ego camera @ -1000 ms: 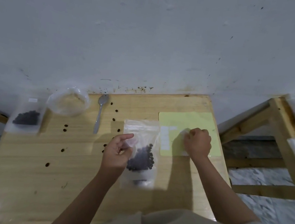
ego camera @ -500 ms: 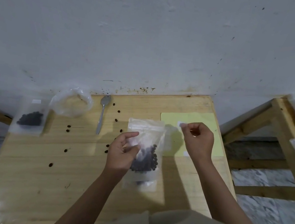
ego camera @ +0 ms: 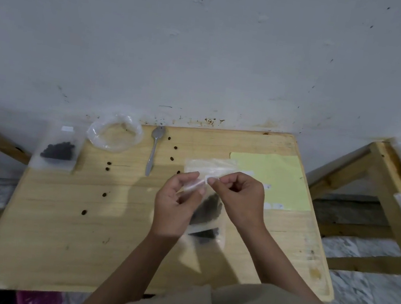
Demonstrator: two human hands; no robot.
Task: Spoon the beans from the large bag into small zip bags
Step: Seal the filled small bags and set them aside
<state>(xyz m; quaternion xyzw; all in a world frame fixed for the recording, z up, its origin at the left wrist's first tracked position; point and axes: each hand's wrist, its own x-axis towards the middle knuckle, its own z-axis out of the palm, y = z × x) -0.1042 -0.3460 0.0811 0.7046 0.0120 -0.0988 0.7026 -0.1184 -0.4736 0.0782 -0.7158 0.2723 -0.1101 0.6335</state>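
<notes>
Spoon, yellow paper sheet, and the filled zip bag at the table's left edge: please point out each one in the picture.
spoon [ego camera: 152, 154]: head view, on the middle of its handle.
yellow paper sheet [ego camera: 283, 175]: head view, on its bare centre.
filled zip bag [ego camera: 58, 150]: head view, on the dark beans inside.

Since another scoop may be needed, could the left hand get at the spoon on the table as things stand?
Probably not at once: the left hand is holding the small zip bag. The spoon lies bare on the table with nothing between.
</notes>
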